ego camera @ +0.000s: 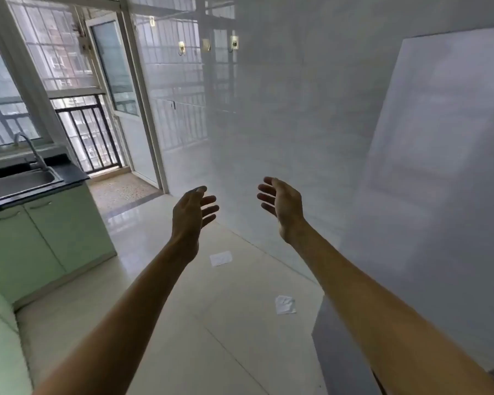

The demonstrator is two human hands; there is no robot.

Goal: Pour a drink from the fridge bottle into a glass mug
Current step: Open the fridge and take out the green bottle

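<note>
Head view of a bright kitchen. A glossy white tiled wall (283, 124) fills the middle. A tall, smooth white slab at the right, blurred, is probably the fridge (439, 166), door closed. The pale floor (211, 323) is shiny tile. Mint-green cabinets (54, 238) at the left carry a black table (72, 173) with a steel sink (17, 181) set into it.

The left hand (193, 208) and right hand (283, 205) are raised in mid-air with palms facing each other, fingers loose and spread, holding nothing. Two crumpled paper scraps (221, 258) lie on the floor.

Neither bottle nor mug is in view; the bottle is presumably inside the fridge. Chilled, it is likely to be slick and, if full, heavy, so grip it round the body. The glass mug would be hard and breakable, best taken by its handle.
</note>
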